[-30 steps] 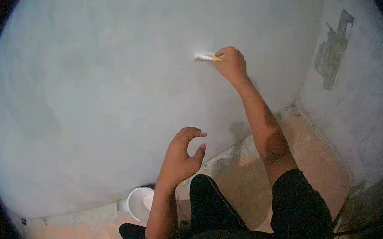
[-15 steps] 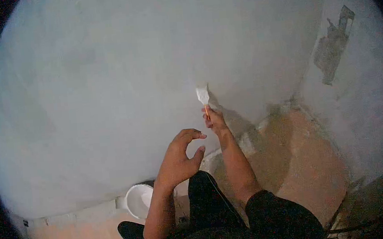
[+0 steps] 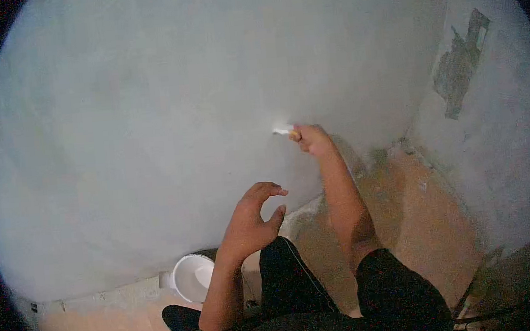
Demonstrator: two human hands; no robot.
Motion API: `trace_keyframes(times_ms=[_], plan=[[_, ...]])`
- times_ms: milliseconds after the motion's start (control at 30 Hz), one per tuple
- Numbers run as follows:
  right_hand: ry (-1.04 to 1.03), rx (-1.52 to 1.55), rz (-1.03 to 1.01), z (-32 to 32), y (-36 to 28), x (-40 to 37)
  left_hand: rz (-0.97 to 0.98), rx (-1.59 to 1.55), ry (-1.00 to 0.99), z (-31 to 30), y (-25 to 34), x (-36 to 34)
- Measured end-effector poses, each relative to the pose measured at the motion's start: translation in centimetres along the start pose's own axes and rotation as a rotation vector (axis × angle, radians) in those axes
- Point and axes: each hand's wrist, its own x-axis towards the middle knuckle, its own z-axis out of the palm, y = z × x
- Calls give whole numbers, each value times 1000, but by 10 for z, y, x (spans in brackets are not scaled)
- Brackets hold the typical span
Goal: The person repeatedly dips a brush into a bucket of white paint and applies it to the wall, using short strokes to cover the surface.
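Note:
A paintbrush (image 3: pixel 284 130) with white bristles and an orange handle is gripped in my right hand (image 3: pixel 311 140). Its head lies against the pale wall (image 3: pixel 150 125), or very close to it, pointing left. My fingers cover most of the handle. Lower and to the left, my left hand (image 3: pixel 254 219) hangs in the air, thumb and fingers curved apart around nothing. Below my left forearm is a white bucket (image 3: pixel 193 278) near the foot of the wall, partly hidden by that arm.
A side wall (image 3: pixel 512 146) meets the painted wall at the right and bears a dark grey bare patch (image 3: pixel 461 66). The brownish floor (image 3: pixel 431 221) runs along the wall's base. My knee (image 3: pixel 289 275) is bent between my arms.
My right hand has moved up and right, and the paintbrush has turned from pointing upward to pointing left. My left hand has barely moved.

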Motion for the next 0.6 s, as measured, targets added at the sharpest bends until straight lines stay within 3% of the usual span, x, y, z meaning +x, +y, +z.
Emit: trace_keyframes(times_ms=[33,100,133,167,200,233,267,333,367,500,600], plan=[[-35,407,84,-3,-25,3,-2,2,3,-1,2,0],[87,54,-67,-11,-89,-31,-71,-30,-19,-5,11,3],[84,57,-68,-6,-103,-49,-72,-26,-19,-6,11,2],[261,-104,-326,2,-112,-68,-81,-28,-15,-7,10,-1],[439,-267,-582,9,-116,-81,-90,-31,-12,-9,9,-4],[487,-482,-699,15,-116,-89,-96,-30,-16,-11,8,-6],[484,-481,-692,25,-105,-88,-100,-17,-13,-12,6,-9],[856,-1022,-889,43,-72,-72,-108,-8,-12,-12,5,-9],[686,-1107,-750,53,-52,-70,-82,-5,-16,-14,4,-14],[628,-1224,-612,82,29,-54,-126,-44,-41,-17,6,-20],[567,-1273,-547,23,75,-11,-91,-23,-56,18,14,37]])
